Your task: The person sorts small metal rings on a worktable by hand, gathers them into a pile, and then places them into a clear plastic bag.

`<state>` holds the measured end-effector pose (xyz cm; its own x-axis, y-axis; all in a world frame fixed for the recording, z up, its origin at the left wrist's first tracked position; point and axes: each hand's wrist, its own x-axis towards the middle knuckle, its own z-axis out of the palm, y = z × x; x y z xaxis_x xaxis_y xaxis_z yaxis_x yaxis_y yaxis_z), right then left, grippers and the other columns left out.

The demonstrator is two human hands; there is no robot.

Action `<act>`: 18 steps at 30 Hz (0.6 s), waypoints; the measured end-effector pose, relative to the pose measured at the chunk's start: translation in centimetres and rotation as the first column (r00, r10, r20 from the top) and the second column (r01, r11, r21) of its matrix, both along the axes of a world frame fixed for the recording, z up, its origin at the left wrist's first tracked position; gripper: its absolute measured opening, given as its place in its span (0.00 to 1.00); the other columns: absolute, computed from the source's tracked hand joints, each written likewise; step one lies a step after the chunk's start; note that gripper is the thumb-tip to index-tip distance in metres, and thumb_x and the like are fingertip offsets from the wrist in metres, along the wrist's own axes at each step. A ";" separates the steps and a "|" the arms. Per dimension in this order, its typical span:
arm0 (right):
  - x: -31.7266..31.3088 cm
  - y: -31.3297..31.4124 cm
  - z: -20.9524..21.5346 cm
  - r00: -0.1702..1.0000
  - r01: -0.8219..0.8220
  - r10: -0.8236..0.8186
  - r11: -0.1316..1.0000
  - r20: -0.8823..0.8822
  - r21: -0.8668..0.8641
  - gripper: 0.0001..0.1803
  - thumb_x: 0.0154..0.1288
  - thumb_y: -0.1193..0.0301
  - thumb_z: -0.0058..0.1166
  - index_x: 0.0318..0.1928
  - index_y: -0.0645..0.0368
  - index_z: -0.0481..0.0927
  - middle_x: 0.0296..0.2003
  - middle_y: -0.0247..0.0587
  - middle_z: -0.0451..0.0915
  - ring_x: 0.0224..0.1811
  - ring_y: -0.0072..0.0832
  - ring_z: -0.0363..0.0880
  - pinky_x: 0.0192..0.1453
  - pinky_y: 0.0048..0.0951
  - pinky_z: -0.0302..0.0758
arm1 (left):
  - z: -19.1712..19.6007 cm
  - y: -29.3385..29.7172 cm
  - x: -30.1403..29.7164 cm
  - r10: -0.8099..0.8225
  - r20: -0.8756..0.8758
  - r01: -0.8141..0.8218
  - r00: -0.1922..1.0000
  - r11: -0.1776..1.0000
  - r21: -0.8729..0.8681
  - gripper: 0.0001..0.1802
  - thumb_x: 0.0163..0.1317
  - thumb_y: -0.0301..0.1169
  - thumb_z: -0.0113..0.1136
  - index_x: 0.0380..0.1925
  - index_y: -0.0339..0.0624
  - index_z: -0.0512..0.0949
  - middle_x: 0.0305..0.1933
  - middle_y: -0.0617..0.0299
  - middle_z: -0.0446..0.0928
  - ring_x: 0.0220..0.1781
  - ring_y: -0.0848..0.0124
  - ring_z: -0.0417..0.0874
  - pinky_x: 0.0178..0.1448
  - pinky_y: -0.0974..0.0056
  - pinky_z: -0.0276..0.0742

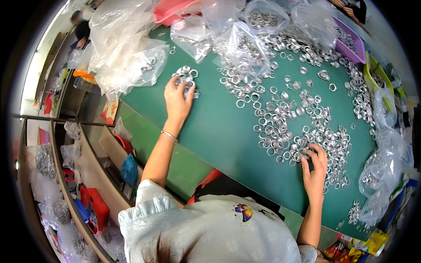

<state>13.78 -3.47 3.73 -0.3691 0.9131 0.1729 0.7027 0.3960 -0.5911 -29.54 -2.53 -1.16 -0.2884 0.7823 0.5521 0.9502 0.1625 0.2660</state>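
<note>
A wide spread of silver metal rings (pixel 274 127), some looking like nuts or collars, lies loose on the green tabletop (pixel 210 127). Out to the left, my left hand (pixel 177 101) rests with parted, curved fingers over a small separate cluster of rings (pixel 186 72); its fingertips touch the nearest ones. My right hand (pixel 315 173) reaches into the near edge of the larger pile. Its thumb and forefinger are drawn together around a ring there, partly hidden by the fingers.
Clear plastic bags (pixel 247 50), some holding rings, crowd the far side. A purple bin (pixel 351 44) and a yellow-green bin (pixel 378 81) stand at the far right. Empty-looking bags (pixel 118 52) heap at far left. Shelves (pixel 87 175) flank my left; other people work beyond.
</note>
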 end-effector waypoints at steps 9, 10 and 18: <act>-1.4 10.7 0.1 0.998 -0.032 0.039 0.989 -0.047 0.146 0.20 0.58 0.72 0.55 0.52 0.61 0.72 0.52 0.49 0.72 0.56 0.45 0.68 0.60 0.37 0.64 | 3.5 0.9 7.3 -0.154 0.103 0.121 0.983 0.954 0.276 0.12 0.50 0.26 0.62 0.36 0.40 0.76 0.50 0.49 0.69 0.55 0.51 0.68 0.60 0.51 0.61; -2.2 12.4 -0.5 0.997 -0.057 0.065 0.985 -0.038 0.164 0.21 0.57 0.71 0.56 0.52 0.60 0.73 0.52 0.48 0.72 0.56 0.45 0.68 0.59 0.38 0.65 | 4.2 1.7 9.5 -0.323 0.140 0.278 0.936 0.922 0.269 0.09 0.51 0.21 0.58 0.34 0.37 0.76 0.47 0.51 0.72 0.51 0.54 0.73 0.55 0.56 0.68; -7.7 18.2 -3.4 0.982 -0.109 0.055 0.946 0.180 0.307 0.11 0.44 0.72 0.64 0.29 0.60 0.76 0.32 0.40 0.74 0.42 0.39 0.69 0.47 0.37 0.65 | 1.1 12.7 19.7 -0.636 0.202 0.644 0.745 0.764 0.032 0.20 0.58 0.24 0.55 0.51 0.34 0.69 0.57 0.45 0.68 0.60 0.50 0.68 0.63 0.57 0.64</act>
<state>6.09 14.78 0.33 -0.4887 0.7877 0.3751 0.7377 0.6026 -0.3043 -9.84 10.15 -0.02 0.1927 0.8401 0.5070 0.7659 -0.4517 0.4575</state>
